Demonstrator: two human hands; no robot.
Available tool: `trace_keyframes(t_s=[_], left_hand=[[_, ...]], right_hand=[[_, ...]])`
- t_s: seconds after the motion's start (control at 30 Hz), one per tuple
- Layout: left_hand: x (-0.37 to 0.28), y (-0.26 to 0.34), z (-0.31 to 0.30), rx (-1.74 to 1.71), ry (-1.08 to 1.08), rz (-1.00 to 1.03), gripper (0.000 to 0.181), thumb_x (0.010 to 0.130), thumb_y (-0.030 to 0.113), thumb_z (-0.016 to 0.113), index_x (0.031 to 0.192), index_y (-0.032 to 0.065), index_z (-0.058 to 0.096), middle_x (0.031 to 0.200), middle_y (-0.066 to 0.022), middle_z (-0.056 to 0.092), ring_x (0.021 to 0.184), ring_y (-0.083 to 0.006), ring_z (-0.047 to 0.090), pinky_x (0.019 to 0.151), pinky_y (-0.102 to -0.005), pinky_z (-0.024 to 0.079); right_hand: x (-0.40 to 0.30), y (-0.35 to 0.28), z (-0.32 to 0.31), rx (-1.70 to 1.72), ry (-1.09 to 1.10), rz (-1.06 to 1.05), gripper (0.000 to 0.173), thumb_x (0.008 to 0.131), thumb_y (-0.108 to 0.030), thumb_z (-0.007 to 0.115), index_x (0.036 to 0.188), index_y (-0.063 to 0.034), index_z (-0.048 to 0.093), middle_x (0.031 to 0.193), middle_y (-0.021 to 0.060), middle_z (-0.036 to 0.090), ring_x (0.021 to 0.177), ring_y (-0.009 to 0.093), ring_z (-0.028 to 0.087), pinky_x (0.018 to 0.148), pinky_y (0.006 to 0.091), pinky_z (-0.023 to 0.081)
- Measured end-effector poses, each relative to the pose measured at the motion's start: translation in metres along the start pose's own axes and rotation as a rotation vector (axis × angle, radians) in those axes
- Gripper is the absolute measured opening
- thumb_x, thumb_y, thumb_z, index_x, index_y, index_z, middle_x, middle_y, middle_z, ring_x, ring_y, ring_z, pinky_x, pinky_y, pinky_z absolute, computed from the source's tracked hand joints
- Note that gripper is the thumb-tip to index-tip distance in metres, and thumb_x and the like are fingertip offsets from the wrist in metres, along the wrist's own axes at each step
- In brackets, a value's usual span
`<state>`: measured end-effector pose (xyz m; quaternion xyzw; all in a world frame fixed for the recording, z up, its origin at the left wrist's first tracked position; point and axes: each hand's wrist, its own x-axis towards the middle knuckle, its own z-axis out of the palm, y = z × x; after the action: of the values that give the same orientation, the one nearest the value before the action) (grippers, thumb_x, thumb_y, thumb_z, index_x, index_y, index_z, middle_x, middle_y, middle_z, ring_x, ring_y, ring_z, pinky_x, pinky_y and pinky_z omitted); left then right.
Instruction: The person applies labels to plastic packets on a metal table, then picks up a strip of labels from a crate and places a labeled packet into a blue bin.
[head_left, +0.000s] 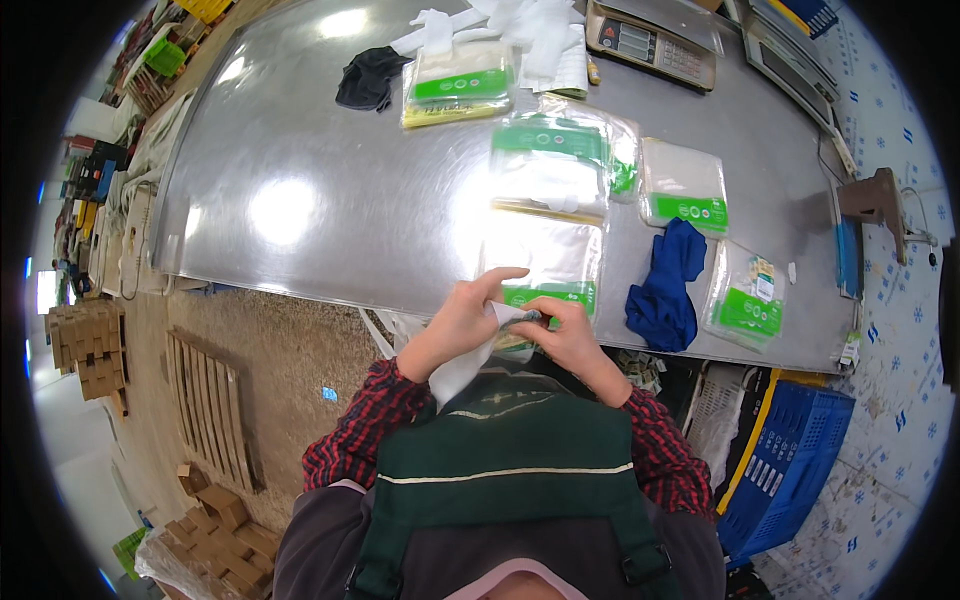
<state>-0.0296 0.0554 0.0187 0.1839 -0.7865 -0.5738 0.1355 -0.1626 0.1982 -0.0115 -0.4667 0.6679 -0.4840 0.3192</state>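
In the head view both my hands are close together at the near edge of a metal table. A white strip, paper or thin cloth, hangs from my left hand, whose index finger points out to the right. My right hand pinches a small greyish piece at the strip's upper end; its exact kind is unclear. Just beyond my hands lies a stack of clear plastic bags with a green printed band. To the right of them is a crumpled blue cloth.
More bag stacks lie beyond and to the right. A black cloth, white strips and a digital scale are at the far side. Blue crates stand below the table at right; a wooden pallet is on the floor at left.
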Motion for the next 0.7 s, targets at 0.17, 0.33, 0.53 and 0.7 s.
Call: trace_keyframes(t_s=[0.17,0.33,0.53,0.7], left_hand=[[-0.033,-0.04,-0.009,0.172,-0.237,-0.273,0.028,0.086,0.011,0.065,0.113,0.0027,0.064,0.063,-0.009,0.056,0.062,-0.0097,0.049,0.056,-0.03,0.041],[-0.058,-0.06,-0.004,0.138,-0.39,-0.281,0.019,0.081,0.018,0.072,0.083,-0.0001,0.065,0.07,-0.0135,0.062,0.063,-0.0201,0.059,0.059,-0.0346,0.046],[-0.071,-0.07,-0.005,0.199,-0.301,-0.133,0.012,0.077,0.009,0.069,0.081,0.0001,0.061,0.068,-0.0132,0.06,0.062,-0.024,0.059,0.058,-0.0351,0.045],[-0.067,-0.058,-0.008,0.188,-0.277,-0.234,0.009,0.077,0.005,0.066,0.084,-0.0001,0.061,0.067,-0.0119,0.059,0.061,-0.0213,0.058,0.057,-0.0336,0.045]], right_hand=[[0.033,0.021,-0.03,-0.168,0.183,-0.132,0.012,0.082,-0.01,0.071,0.088,0.0008,0.07,0.069,0.0107,0.065,0.058,0.018,0.059,0.057,0.0294,0.047],[0.064,0.067,-0.026,-0.682,0.145,-0.121,0.042,0.071,-0.015,0.08,0.108,-0.0039,0.063,0.1,0.0126,0.063,0.091,0.031,0.064,0.076,0.0398,0.052],[0.025,0.068,-0.067,-0.701,-0.15,0.057,0.04,0.065,-0.016,0.082,0.095,-0.0069,0.058,0.103,0.0102,0.055,0.089,0.032,0.062,0.072,0.0414,0.052],[0.024,0.089,-0.075,-0.587,-0.152,-0.009,0.028,0.069,-0.015,0.079,0.085,-0.0053,0.059,0.093,0.0073,0.057,0.082,0.031,0.062,0.07,0.0402,0.051]])
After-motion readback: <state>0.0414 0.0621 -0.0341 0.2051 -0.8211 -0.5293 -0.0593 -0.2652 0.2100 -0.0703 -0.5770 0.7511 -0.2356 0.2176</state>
